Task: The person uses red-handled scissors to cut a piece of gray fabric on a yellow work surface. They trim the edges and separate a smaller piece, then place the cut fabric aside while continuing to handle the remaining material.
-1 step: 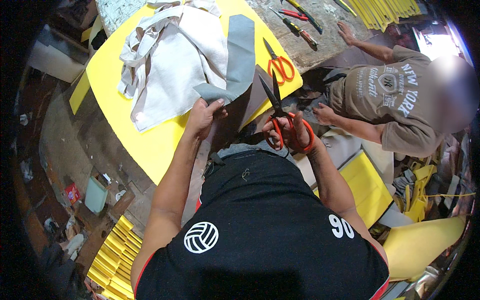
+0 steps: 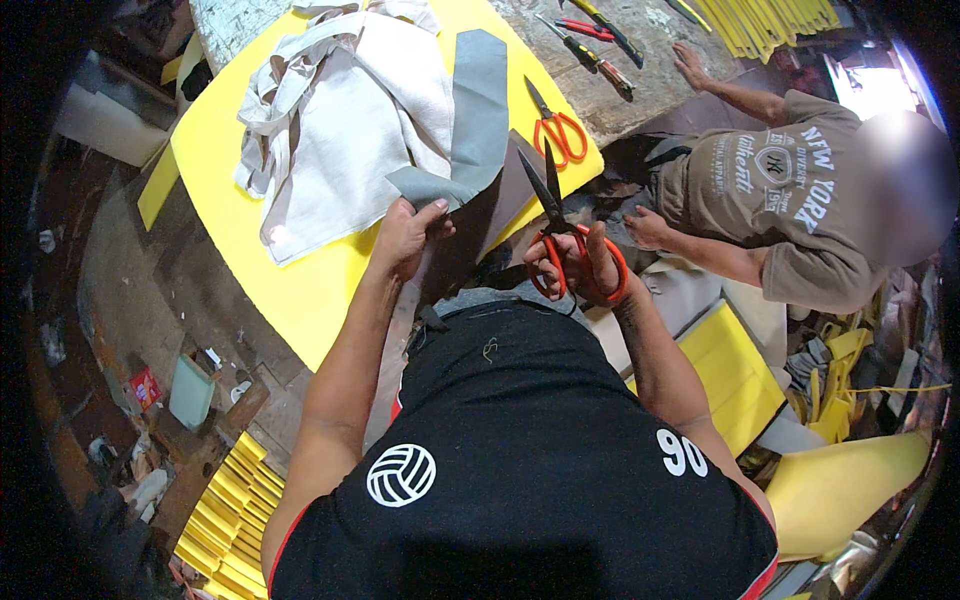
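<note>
A grey strip of sheet material (image 2: pixel 480 115) lies along the right side of a white cloth piece (image 2: pixel 355 130). Its near end is folded over and pinched between the thumb and fingers of my left hand (image 2: pixel 405 238). To the right, my right hand (image 2: pixel 600 268) grips a pair of scissors (image 2: pixel 548 195) by the red handles. Their dark blades point away from me, parted, a short way right of the grey strip and not touching it. Another pair of red-handled scissors (image 2: pixel 560 135) rests on the yellow sheet (image 2: pixel 290 310) beyond them.
On the worktable (image 2: pixel 660 30) lie a screwdriver (image 2: pixel 583 52) and other hand tools. A co-worker in a brown shirt (image 2: pixel 790 190) is close on my right, one hand on the table. Yellow strips (image 2: pixel 235 515) are stacked at lower left; yellow sheets (image 2: pixel 730 380) lie at right.
</note>
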Tool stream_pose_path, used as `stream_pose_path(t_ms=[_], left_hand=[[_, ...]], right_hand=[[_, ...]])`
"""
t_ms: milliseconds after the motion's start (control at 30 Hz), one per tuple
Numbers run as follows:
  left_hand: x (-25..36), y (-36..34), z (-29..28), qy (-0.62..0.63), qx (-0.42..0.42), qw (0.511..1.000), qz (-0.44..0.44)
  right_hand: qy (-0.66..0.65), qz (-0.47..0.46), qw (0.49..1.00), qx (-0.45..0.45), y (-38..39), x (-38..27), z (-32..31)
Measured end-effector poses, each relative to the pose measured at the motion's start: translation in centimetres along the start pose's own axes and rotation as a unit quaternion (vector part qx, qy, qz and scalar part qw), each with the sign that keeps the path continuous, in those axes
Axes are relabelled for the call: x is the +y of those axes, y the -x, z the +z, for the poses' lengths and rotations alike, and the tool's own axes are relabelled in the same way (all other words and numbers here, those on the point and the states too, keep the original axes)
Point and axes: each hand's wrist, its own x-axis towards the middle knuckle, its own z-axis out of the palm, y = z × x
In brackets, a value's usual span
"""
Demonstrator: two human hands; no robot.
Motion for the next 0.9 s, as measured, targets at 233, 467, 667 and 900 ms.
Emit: stream_pose_path(t_ms=[233, 467, 667, 900], left_hand=[[-1.3, 0.1, 0.9, -0.026, -0.034, 0.999, 0.007], [-1.0, 0.4, 1.4, -0.093, -0.017, 0.996, 0.004], [2.6, 1.9, 3.8, -0.239, -0.015, 0.957, 0.164], [2.5, -0.4, 5.1, -0.175, 0.011, 0.954, 0.242]], right_hand=[[0.005, 0.001, 0.999, 0.033, 0.4, -0.1, 0.0], [0.146, -0.001, 0.985, 0.089, 0.8, 0.7, -0.6], [0.235, -0.029, 0.966, 0.109, 1.3, 0.2, 0.1], [0.253, -0.019, 0.961, 0.114, 0.9, -0.5, 1.2]])
